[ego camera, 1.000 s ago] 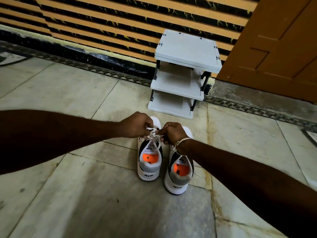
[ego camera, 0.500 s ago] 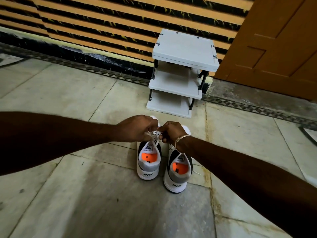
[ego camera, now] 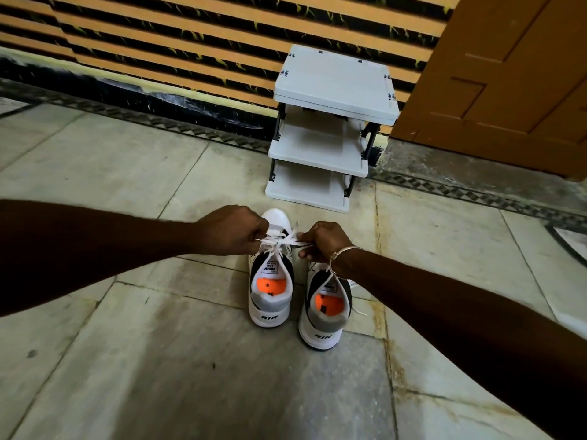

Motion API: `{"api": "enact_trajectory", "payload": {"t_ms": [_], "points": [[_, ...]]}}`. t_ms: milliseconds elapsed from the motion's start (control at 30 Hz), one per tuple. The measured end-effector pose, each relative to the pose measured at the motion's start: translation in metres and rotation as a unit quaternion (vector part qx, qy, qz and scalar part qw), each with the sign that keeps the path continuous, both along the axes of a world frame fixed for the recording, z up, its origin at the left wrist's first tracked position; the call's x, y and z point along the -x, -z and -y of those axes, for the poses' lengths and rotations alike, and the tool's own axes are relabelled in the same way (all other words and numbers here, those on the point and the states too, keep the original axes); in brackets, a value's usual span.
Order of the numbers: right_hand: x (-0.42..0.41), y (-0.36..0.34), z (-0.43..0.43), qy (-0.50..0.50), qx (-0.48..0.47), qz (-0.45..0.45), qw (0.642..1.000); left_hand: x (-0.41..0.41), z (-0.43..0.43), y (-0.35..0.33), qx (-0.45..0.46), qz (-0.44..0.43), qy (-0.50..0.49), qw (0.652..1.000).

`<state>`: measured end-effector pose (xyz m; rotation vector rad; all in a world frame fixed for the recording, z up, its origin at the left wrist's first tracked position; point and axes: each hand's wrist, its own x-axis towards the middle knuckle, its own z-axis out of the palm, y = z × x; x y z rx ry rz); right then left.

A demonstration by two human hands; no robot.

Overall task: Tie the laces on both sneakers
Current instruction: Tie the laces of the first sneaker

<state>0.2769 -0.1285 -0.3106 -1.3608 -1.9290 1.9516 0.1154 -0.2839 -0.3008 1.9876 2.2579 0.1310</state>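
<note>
Left hand (ego camera: 232,230) and right hand (ego camera: 324,242) drawn further apart than before, white laces (ego camera: 287,241) stretched between. Each hand grips lace strand over left sneaker (ego camera: 270,315); right sneaker (ego camera: 322,336) under right wrist, on floor (ego camera: 158,376).

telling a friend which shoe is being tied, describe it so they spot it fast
Find the white three-shelf rack by the striped wall; two sneakers stand before it. It is the left sneaker, its laces held taut by the left hand and right hand, while the lace of the right sneaker lies loose.
</note>
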Motion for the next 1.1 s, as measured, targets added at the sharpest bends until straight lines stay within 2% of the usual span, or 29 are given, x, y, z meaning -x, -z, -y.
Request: {"api": "enact_trajectory", "payload": {"t_ms": [267, 433, 633, 800, 900, 1000, 1100], "points": [[-0.006, 0.012, -0.004, -0.029, -0.080, 0.053, 0.995, 0.006, 0.011, 0.011, 0.069, -0.014, 0.012, 0.997], [-0.008, 0.020, -0.009, -0.072, -0.173, 0.098, 0.977, 0.007, 0.014, 0.015, 0.097, -0.031, 0.018, 0.995], [-0.003, 0.026, -0.008, -0.143, -0.298, 0.109, 0.938, 0.011, 0.010, 0.022, 0.099, 0.031, -0.027, 0.994], [-0.001, 0.036, 0.000, -0.285, -0.436, 0.082, 0.850, 0.005, 0.003, 0.027, 0.033, 0.173, -0.110, 0.978], [0.004, 0.036, 0.005, -0.357, -0.463, 0.063, 0.809, 0.002, -0.004, 0.026, 0.014, 0.200, -0.112, 0.973], [0.009, 0.032, 0.011, -0.386, -0.471, 0.059, 0.791, 0.000, -0.006, 0.025, 0.005, 0.181, -0.096, 0.979], [0.015, 0.032, 0.009, -0.369, -0.474, 0.076, 0.796, -0.001, -0.005, 0.025, 0.005, 0.181, -0.100, 0.978]]}}
